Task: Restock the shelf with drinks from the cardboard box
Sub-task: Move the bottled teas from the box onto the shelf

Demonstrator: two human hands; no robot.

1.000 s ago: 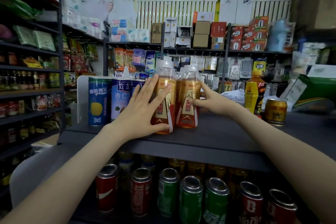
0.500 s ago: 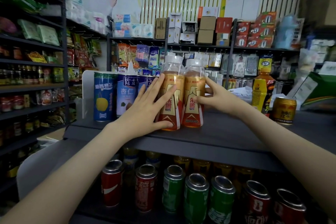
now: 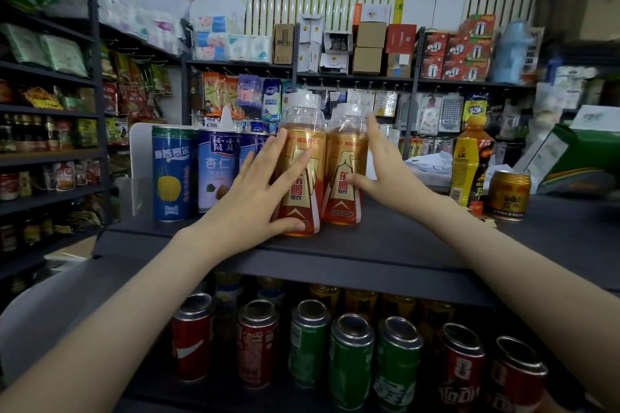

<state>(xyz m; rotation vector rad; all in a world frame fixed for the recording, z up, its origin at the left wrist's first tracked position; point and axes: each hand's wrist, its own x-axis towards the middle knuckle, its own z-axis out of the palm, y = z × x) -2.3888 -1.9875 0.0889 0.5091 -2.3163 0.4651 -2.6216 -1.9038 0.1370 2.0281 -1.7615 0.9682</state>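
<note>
Two orange drink bottles stand upright and touching on the dark top shelf (image 3: 369, 245), just right of a blue can (image 3: 171, 174) and a row of almond-drink cans (image 3: 218, 174). The left hand (image 3: 248, 201) lies flat on the left bottle (image 3: 305, 191), fingers straight and spread, gripping nothing. The right hand (image 3: 385, 174) rests against the right bottle (image 3: 340, 208), fingers straight along its far side, thumb touching the label. Further right stand a yellow bottle (image 3: 469, 161) and a gold can (image 3: 508, 194). Red and green cans (image 3: 350, 365) fill the shelf below.
</note>
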